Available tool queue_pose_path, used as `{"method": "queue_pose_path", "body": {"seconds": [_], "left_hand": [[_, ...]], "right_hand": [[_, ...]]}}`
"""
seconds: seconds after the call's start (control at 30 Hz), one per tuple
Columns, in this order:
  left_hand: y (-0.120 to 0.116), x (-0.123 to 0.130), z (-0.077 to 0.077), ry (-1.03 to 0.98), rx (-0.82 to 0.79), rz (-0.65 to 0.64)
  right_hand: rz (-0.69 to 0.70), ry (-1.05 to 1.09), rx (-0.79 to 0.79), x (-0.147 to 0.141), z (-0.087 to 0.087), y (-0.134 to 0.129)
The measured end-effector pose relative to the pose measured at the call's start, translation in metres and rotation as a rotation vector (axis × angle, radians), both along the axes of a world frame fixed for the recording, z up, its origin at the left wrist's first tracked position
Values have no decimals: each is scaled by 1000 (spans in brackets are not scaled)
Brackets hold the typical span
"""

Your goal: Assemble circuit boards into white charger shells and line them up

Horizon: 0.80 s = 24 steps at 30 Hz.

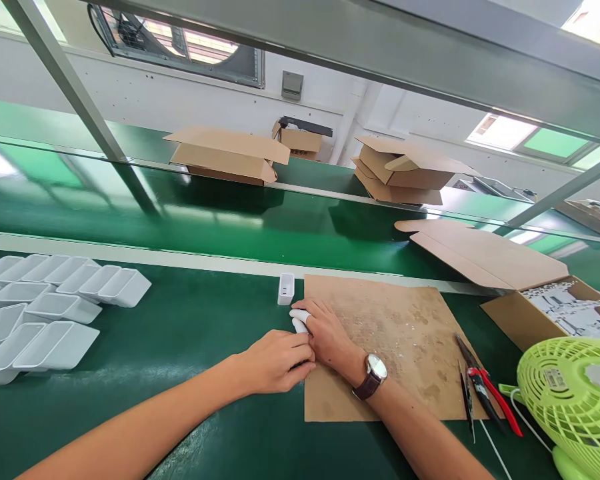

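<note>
My left hand [283, 360] and my right hand [330, 337] meet at the left edge of a brown cardboard sheet [400, 333]. Fingers of both are bent and pressed together; whatever lies between them is hidden. White covers [300, 315] show on two fingertips of my right hand, which has a watch at its wrist. Just beyond the hands, a small white plastic block [286, 289] with dark slots in its face stands upright on the green bench.
White plastic trays [55, 307] sit in rows at left. Red-handled pliers [485, 380] and tweezers [465, 400] lie at the sheet's right edge. Beside them are a green fan [570, 393] and an open carton [530, 317] of small white parts. Folded cartons [230, 150] rest behind.
</note>
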<state>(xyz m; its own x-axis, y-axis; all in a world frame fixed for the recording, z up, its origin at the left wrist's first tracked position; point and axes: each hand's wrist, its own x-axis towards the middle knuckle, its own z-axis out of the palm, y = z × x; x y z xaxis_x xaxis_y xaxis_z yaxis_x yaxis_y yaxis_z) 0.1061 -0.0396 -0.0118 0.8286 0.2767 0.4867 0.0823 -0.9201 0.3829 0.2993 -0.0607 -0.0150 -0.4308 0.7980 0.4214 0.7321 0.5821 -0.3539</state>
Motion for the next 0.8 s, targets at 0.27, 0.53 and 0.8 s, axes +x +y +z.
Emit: {"method": "queue_pose_path", "body": {"seconds": [0.27,0.53,0.8], "left_hand": [[0,0,-1,7,-4,-3],[0,1,-1,-1,-14,-2],[0,1,-2,-16,-36,-9]], "right_hand": [[-23,-22,-24,0,1,0],[-59,-46,13,-1,0,-1],[-156,-44,54,-6,1,-1]]}}
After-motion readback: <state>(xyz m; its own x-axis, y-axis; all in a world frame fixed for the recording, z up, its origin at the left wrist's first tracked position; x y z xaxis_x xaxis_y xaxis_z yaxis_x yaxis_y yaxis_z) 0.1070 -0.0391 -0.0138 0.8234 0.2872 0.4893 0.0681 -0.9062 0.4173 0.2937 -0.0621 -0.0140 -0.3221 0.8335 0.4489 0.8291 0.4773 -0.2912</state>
